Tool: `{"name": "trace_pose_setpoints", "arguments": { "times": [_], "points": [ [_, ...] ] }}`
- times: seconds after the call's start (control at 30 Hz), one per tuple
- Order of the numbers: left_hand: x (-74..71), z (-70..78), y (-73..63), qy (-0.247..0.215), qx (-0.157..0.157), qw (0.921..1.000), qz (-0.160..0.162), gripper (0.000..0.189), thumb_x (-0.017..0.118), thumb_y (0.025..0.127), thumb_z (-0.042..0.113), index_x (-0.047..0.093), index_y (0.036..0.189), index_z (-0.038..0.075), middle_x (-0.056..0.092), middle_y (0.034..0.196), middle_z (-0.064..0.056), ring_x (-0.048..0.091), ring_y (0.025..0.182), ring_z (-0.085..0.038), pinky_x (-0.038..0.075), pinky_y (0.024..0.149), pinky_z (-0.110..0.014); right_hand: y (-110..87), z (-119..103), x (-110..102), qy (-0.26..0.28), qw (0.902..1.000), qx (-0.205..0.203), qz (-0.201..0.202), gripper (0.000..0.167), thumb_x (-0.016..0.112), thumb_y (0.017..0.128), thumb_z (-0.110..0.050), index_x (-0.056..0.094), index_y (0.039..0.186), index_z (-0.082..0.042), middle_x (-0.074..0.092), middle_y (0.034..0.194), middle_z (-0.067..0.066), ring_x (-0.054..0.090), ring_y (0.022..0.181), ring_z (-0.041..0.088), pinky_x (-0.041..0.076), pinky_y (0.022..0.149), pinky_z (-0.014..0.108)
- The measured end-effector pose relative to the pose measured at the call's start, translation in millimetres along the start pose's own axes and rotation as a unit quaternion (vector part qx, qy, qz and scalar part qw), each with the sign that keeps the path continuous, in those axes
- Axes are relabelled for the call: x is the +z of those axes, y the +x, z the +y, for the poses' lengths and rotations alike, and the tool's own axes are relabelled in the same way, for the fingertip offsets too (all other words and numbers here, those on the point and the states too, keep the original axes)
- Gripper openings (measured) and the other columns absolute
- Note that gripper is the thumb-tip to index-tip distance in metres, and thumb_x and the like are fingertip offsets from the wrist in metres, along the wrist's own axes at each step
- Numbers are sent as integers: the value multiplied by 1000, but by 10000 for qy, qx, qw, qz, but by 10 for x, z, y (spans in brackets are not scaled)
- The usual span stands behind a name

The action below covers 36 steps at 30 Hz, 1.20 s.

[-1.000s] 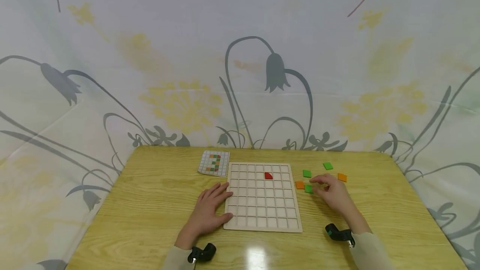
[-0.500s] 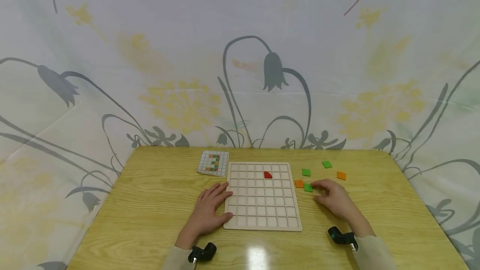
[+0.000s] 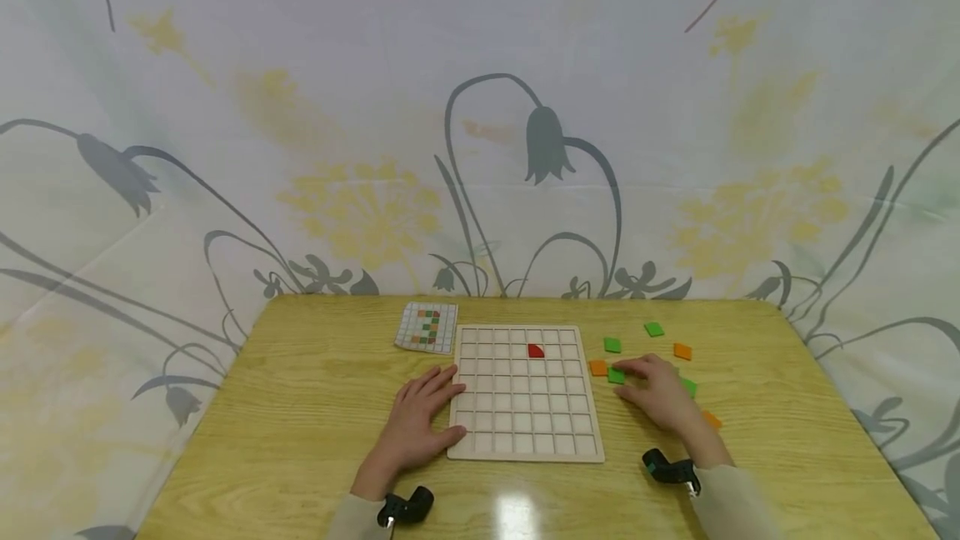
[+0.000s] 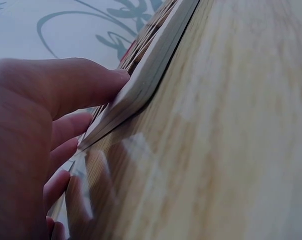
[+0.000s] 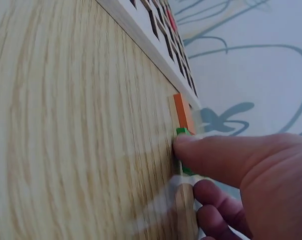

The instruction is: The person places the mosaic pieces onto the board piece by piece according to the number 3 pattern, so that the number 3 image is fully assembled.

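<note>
A pale wooden grid board [image 3: 523,450] lies flat on the table, with one red quarter-round tile [image 3: 536,351] in a cell of its upper part. At its left side my left hand [image 3: 414,423] rests with fingers spread, the fingertips and thumb on the rim; the thumb [image 4: 93,85] shows on the frame up close. Right of the board, my right hand [image 3: 660,394] has its thumb and forefinger at opposite edges of a green square tile [image 3: 616,376], pinching it low over the table. An orange tile [image 5: 182,112] lies beside that green one, toward the board.
A pattern card [image 3: 407,328] with coloured squares lies at the board's upper left. Other green tiles [image 3: 654,329] and orange tiles [image 3: 682,351] are scattered around my right hand, some partly behind it. A flower-printed cloth [image 3: 360,107] hangs behind the table [image 3: 300,407].
My right hand first drew back slightly from the green tile, then came left onto it, uncovering another green and an orange tile behind the hand. My left hand has not moved.
</note>
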<state>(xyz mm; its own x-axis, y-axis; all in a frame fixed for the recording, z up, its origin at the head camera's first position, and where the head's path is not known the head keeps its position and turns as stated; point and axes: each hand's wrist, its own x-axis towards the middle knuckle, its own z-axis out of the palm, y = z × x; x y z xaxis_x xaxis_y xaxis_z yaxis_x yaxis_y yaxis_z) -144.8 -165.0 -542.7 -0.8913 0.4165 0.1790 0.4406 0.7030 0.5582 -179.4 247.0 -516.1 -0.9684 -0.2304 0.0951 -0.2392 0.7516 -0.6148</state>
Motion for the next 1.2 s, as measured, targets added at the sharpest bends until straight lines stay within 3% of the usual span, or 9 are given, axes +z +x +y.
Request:
{"name": "trace_pose_setpoints", "arguments": {
  "times": [0.23, 0.5, 0.77, 1.2],
  "points": [
    [-5, 13, 17, 57, 11, 10000, 22, 61, 69, 85, 41, 59, 140, 17, 38, 158, 0, 28, 146, -30, 21, 111, -64, 32, -36, -31, -50, 9997, 219, -4, 25, 75, 87, -12, 71, 109, 0, 61, 103, 13, 59, 95, 34, 48, 84, 55],
    [-22, 34, -1, -78, -29, 10000, 5, 61, 69, 84, 39, 60, 139, 16, 39, 157, -2, 29, 145, -32, 20, 111, -65, 52, -89, -57, 139, 9957, 870, -282, 27, 76, 83, -12, 68, 104, 1, 64, 101, 12, 57, 87, 24, 50, 76, 44],
    [17, 4, -10, -11, 22, 10000, 26, 60, 69, 85, 42, 60, 140, 17, 38, 158, 0, 29, 145, -31, 21, 110, -65, 32, -79, -41, 71, 9956, 918, -169, 36, 74, 83, -15, 67, 117, -2, 65, 99, 7, 60, 89, 24, 50, 77, 45],
    [51, -36, -19, 63, 99, 9998, 167, 58, 70, 86, 40, 61, 139, 17, 40, 157, -2, 30, 144, -32, 23, 108, -66, 60, -95, -1, 242, 9973, 668, 194, 31, 75, 83, -11, 71, 113, -1, 63, 100, 8, 60, 87, 23, 52, 76, 44]
  ]
}}
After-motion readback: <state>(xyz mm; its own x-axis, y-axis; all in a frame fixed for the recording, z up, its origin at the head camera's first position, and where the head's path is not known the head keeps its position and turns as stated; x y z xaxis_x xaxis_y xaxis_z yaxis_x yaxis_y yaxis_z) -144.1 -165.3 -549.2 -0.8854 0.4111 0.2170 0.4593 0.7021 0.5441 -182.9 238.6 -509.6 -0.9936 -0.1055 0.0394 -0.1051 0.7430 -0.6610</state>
